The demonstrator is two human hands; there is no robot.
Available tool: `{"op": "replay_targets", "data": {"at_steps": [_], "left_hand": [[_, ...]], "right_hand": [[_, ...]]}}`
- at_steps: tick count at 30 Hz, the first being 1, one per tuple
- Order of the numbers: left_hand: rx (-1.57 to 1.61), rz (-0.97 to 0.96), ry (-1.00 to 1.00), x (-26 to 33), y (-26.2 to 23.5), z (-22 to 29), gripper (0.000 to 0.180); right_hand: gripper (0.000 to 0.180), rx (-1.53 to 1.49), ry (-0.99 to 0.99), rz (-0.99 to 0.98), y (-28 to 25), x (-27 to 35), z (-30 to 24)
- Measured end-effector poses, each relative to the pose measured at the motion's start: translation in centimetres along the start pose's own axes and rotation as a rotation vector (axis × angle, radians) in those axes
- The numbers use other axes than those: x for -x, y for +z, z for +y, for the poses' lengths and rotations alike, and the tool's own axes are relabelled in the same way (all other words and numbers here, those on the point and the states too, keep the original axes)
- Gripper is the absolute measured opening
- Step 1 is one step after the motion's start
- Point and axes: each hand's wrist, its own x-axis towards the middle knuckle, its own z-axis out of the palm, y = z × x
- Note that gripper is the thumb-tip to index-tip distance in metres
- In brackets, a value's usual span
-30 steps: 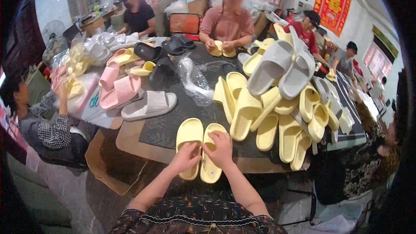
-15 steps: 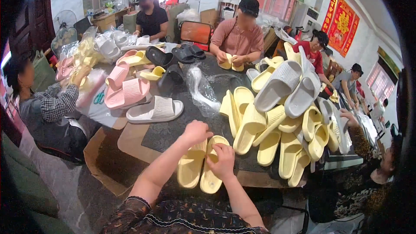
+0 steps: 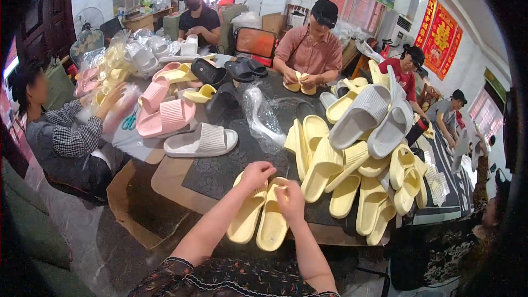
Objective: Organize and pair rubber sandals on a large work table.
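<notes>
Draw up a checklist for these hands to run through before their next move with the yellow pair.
1. Left slipper and right slipper side by side, soles down: ok.
2. Both fully over the table: not ok; their heel ends appear past its near edge.
3. Left hand gripping the left strap: cannot tell; it covers the toe end.
4. Right hand gripping the right strap: cannot tell; its fingers are hidden.
5. Clear plastic wrap off the pair: ok, lying farther up the table.

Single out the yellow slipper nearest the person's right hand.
The front pair's right slipper: the right hand overlaps it, while the left forearm crosses its mate; piled yellow slippers lie farther right.
</notes>
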Motion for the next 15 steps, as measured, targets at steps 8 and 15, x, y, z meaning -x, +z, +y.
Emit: {"op": "replay_targets", "data": {"at_steps": [8,15], "left_hand": [[0.298,0.202,0.1,-1.2,0.3,-1.2,0.019],[0.531,0.181,0.039,-1.5,0.3,-2.4,0.014]], "right_hand": [[0.029,0.148,0.013,0.191,2.3,-5.3,2.2],[0.013,-0.174,0.188,0.123,3.4,-5.2,5.2]]}}
